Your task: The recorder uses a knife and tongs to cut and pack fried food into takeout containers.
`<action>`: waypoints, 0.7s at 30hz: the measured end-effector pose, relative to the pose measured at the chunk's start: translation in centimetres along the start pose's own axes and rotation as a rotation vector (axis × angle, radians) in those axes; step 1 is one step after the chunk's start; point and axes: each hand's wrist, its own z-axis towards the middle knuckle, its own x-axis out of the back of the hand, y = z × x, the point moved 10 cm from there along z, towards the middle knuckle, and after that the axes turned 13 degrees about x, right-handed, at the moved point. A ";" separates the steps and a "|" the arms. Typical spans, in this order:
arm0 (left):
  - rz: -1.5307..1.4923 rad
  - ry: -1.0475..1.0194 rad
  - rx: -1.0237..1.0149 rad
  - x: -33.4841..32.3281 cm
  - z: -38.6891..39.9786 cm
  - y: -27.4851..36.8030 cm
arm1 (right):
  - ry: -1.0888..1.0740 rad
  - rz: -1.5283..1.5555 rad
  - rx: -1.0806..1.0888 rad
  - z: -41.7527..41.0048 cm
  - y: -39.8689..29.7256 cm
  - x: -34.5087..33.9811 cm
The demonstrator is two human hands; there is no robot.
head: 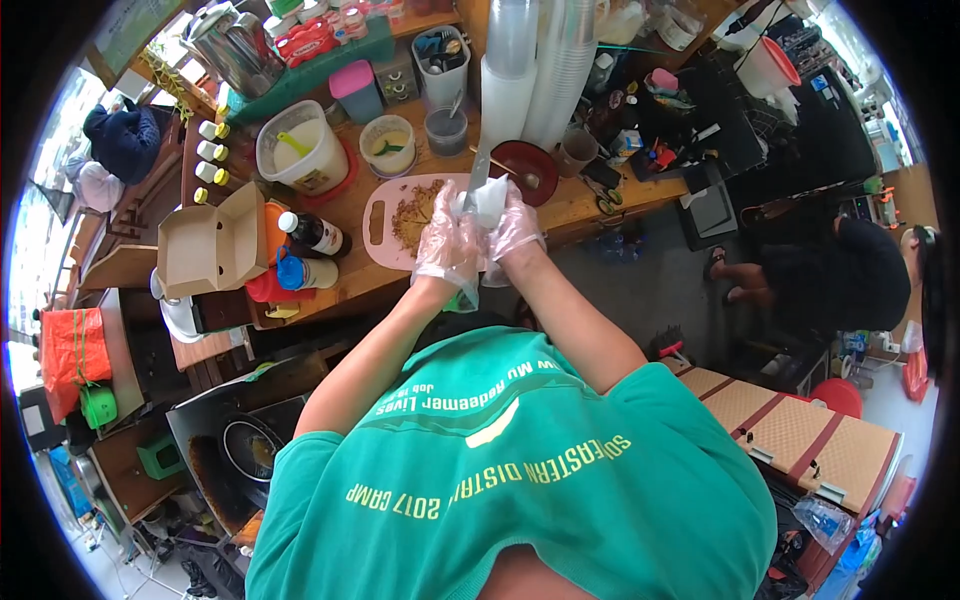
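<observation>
Both my hands wear clear plastic gloves and are close together over a pink cutting board. My left hand is closed around the base of a knife, whose blade points away from me; the handle is hidden in the fingers. My right hand grips a crumpled white tissue, which lies against the blade. Chopped brown food is spread on the board, partly covered by my left hand. Just beyond my right hand is a dark red plate with a spoon on it.
Tall stacks of plastic cups rise behind the knife. Left of the board stand a dark sauce bottle, an open cardboard box and a tub of white contents. Scissors lie to the right. Another person is at far right.
</observation>
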 end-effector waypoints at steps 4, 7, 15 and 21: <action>-0.153 0.007 0.170 0.9 1.0 0.6 | -0.200 0.128 0.012 -1.7 -1.2 -1.9; -0.150 0.002 0.174 0.6 1.1 0.6 | -0.434 -0.294 0.222 -2.9 -1.8 -2.6; -0.179 -0.105 0.102 -0.7 -0.4 2.5 | -0.252 -0.233 0.051 -4.0 -3.9 -1.8; -0.164 0.034 0.250 0.5 -3.9 1.8 | -0.482 -0.337 -0.073 -3.4 -2.3 -2.2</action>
